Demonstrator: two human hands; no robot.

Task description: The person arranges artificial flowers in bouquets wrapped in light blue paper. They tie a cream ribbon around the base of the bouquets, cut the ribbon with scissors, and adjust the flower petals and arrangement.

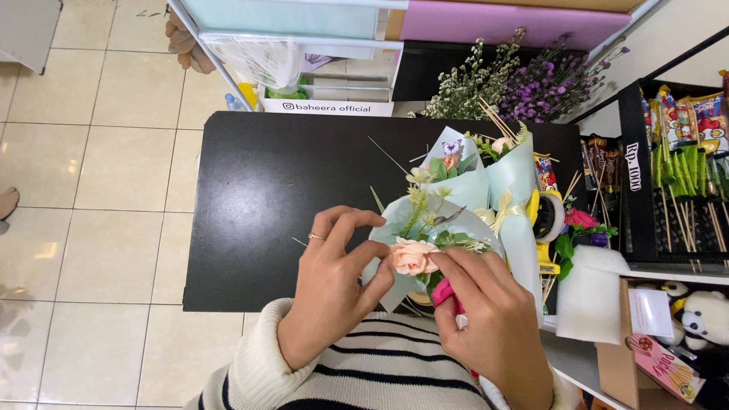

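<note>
landmark: peach rose [412, 257], sitting at the near edge of the black bench [266, 205].

left hand [334, 285] is just left of the rose. its grip is closed on the pale blue wrap [395, 220] of the small bouquet, thumb and fingers pinching the paper edge right against the rose. ring on one finger.

right hand [486, 315] is just right of and below the rose. its fingertips press on the rose's right side and the greenery there. a pink item [444, 292] is tucked under the fingers; cannot tell what it is, or how tightly the grip is closed on it.

green sprigs [425, 201] rise from the wrap just beyond the rose. farther beyond, two more pale blue bouquets [493, 178] lie on the bench, one with a small butterfly pick [452, 146]. a tape roll [552, 216] sits right of the rose, past those bouquets. white and purple filler flowers [516, 83] are far beyond the rose at the back edge. a snack rack [683, 137] stands far right of the rose. a striped sleeve [364, 372] shows below it.
</note>
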